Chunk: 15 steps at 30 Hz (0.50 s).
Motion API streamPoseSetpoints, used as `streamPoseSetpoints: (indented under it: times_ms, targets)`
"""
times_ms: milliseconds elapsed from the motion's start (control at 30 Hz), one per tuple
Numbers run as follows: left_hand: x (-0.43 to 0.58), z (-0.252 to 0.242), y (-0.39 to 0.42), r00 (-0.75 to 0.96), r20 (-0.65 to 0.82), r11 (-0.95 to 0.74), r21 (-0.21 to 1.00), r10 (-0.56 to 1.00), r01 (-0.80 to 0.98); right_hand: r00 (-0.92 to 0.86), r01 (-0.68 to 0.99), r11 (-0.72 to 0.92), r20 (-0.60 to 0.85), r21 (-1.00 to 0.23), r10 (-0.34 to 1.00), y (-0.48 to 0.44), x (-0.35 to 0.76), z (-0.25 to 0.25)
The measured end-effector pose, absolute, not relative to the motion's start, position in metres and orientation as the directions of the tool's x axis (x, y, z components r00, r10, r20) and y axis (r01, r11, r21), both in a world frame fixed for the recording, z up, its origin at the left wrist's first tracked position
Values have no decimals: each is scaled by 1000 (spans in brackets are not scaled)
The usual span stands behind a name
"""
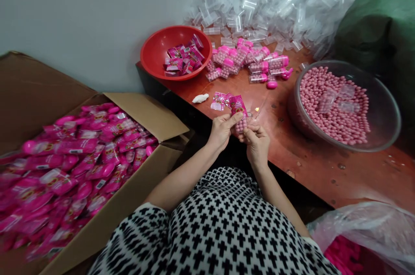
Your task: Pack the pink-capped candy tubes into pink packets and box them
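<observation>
Both hands are working over the near edge of a red-brown table (311,171); the left hand (223,131) is pressing its thumb against the upper part of a clear container of pink balls (241,126), its fingers curling behind; the right hand (258,142) is pinching the lower end between thumb and forefinger, the remaining fingers bending inward. The container is lying between the two hands, just above the table edge; a printed pink wrapper (237,103) is extending from its upper end, beyond the left thumb; whether the container is sitting inside the wrapper or against it, one cannot tell. Printed sachets (219,101) are resting just beside the wrapper; a crumpled white piece (200,98) is lying to their left.

Farther back, a red bowl (148,59) is holding small pink packets (175,65); pink-capped tubes (227,64) filled with balls are lying in a heap to its right, a loose pink cap (271,85) resting near them; clear tubes (249,4) are piling up behind. At right, a translucent basin (391,126) is containing pink balls, several clear tubes lying on top; at left, a cardboard box (145,113) is holding many pink packages (78,145).
</observation>
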<state>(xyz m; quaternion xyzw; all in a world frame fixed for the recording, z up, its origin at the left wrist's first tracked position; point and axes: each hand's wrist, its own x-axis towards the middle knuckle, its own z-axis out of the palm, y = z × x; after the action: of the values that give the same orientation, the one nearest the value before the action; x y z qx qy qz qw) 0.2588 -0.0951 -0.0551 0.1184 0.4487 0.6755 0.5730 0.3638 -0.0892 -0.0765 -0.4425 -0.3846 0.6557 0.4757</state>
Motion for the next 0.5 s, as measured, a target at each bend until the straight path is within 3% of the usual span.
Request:
streamPoseSetpoints:
  times_ms: [133,333,500]
  targets:
    - [259,-56,-97,-294,-388,111,747,873,-656,-158,-235,-226,-192,-945,969,-91,367,-77]
    - [258,-52,-92,-350,-388,34,710,852,-703,-140,-25,30,33,-999,990,-96,367,-76]
    - [261,-52,-91,-379,-379,-1,706,845,-708,-240,-194,-142,-94,-971,966,-95,363,-73]
